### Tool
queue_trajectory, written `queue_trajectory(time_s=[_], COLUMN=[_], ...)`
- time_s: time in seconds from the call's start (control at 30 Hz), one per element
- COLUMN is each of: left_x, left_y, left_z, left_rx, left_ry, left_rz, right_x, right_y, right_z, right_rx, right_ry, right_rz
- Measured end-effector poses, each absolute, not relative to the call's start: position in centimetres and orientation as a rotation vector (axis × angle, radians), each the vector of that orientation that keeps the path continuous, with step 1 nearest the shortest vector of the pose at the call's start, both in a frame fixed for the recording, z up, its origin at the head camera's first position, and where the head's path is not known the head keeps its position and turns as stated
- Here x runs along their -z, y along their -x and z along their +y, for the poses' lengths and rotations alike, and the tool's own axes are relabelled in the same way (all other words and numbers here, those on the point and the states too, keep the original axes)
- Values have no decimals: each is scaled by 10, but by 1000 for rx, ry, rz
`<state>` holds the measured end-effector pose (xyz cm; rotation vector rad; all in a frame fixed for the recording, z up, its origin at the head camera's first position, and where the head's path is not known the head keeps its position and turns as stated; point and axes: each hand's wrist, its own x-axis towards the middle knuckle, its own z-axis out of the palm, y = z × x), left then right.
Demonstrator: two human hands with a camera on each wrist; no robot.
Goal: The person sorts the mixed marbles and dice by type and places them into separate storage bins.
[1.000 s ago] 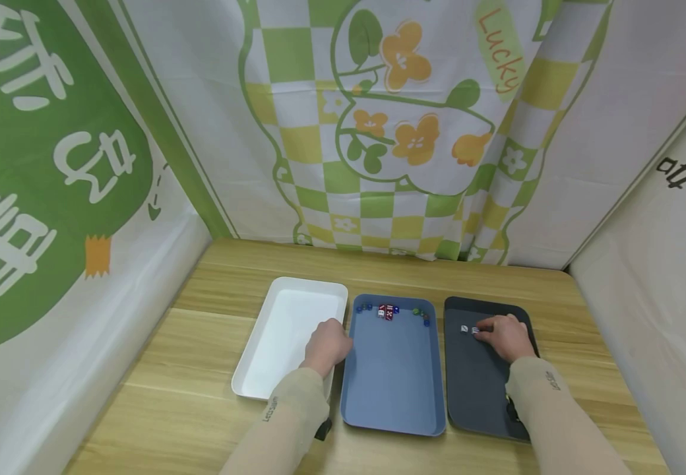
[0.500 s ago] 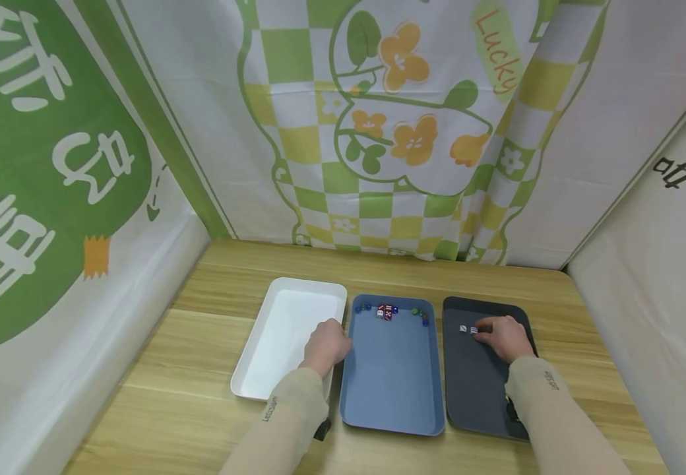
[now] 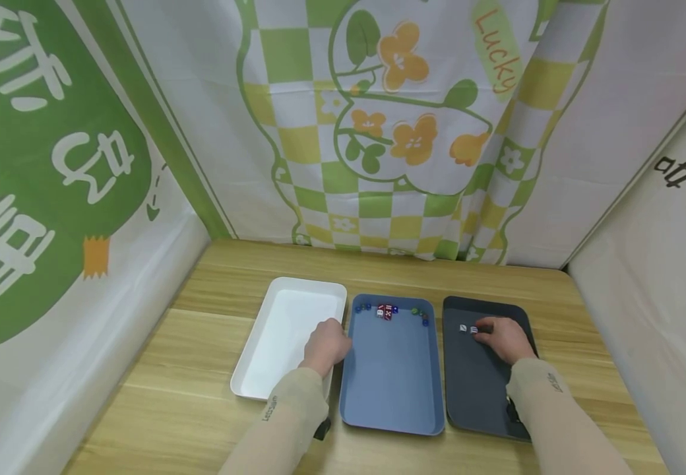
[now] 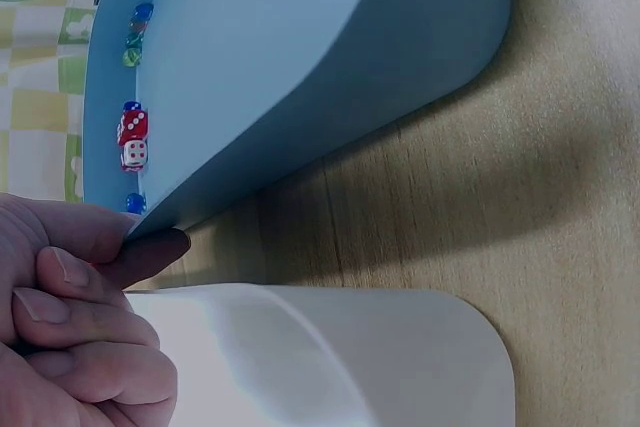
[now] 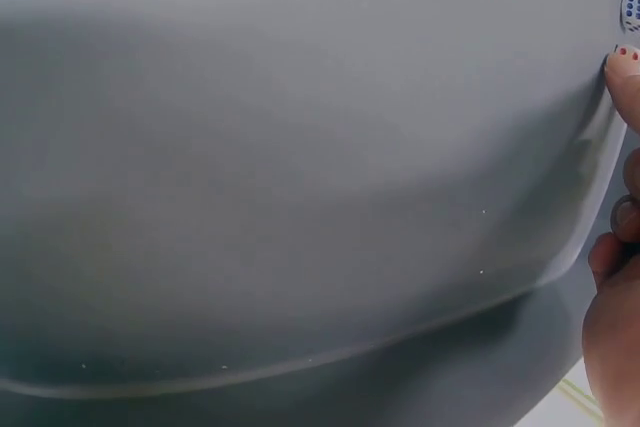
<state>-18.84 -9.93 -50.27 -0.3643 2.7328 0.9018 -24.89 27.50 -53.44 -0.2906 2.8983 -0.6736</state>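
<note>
My left hand point(image 3: 326, 344) pinches the left rim of the blue tray point(image 3: 392, 382) between thumb and finger, as the left wrist view shows; its other fingers are curled. My right hand point(image 3: 503, 338) is over the dark grey tray point(image 3: 479, 396), its fingertips pinching a white die point(image 3: 474, 329) on the tray floor. In the right wrist view this die point(image 5: 627, 52) shows red pips and is partly covered by a fingertip. Just to its left in the head view lies a second white die point(image 3: 463, 328), with blue pips in the right wrist view.
Along the blue tray's far end lie red and white dice point(image 4: 133, 137), blue beads or marbles point(image 3: 363, 307) at left and green and blue ones point(image 3: 420, 315) at right. A white tray point(image 3: 286, 330) stands left of it on the wooden table point(image 3: 159, 396). A patterned curtain point(image 3: 373, 218) hangs behind.
</note>
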Motion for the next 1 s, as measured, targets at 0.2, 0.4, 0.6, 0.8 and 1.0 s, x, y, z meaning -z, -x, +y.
queue_trajectory(time_s=[0.2, 0.4, 0.6, 0.8, 1.0], left_x=[504, 503, 502, 503, 502], left_y=[188, 188, 187, 186, 185], left_z=[-100, -100, -100, -100, -101], left_rx=[-903, -904, -905, -906, -897], left_ry=[359, 355, 356, 351, 339], left_rz=[2744, 2742, 2743, 2744, 2752], right_x=[533, 534, 535, 527, 513], right_y=[247, 246, 247, 250, 254], right_z=[277, 279, 282, 280, 270], right_rx=[708, 728, 749, 789, 842], right_ry=[285, 269, 276, 316, 358], right_rz=[2881, 2864, 2879, 2888, 2873])
